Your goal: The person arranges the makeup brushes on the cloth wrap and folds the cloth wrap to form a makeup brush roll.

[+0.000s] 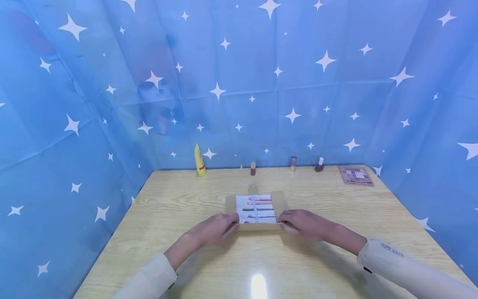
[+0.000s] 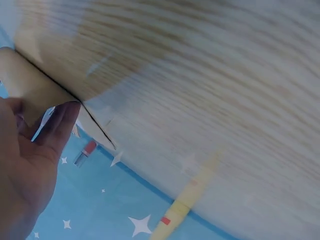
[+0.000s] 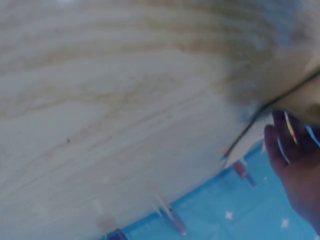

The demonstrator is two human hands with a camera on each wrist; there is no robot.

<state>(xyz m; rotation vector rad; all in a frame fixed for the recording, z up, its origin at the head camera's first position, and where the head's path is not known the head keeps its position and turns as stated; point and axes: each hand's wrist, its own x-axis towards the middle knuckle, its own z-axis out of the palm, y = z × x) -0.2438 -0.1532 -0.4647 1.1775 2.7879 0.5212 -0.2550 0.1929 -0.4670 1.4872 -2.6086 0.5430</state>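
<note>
A tan makeup brush case [image 1: 280,203] lies unfolded near the middle of the table, its snap tab [image 1: 252,189] pointing to the back. Several slim makeup brushes [image 1: 259,202] lie crosswise on its white lining, under a pale band. My left hand [image 1: 218,227] pinches the case's near left corner, and my right hand [image 1: 308,224] pinches the near right corner. Between them the front flap stands folded up a little. In the left wrist view, fingers curl behind the tan flap [image 2: 37,82]. The right wrist view is blurred, with fingers at the flap's edge.
Along the back edge of the wooden table [image 1: 179,216] stand a yellow tube [image 1: 200,161], a small red-brown bottle [image 1: 253,168], a pinkish tube [image 1: 293,162] and a dark nail polish bottle [image 1: 319,166]. A makeup palette [image 1: 356,176] lies back right. Blue star-printed curtains [image 1: 254,83] surround the table.
</note>
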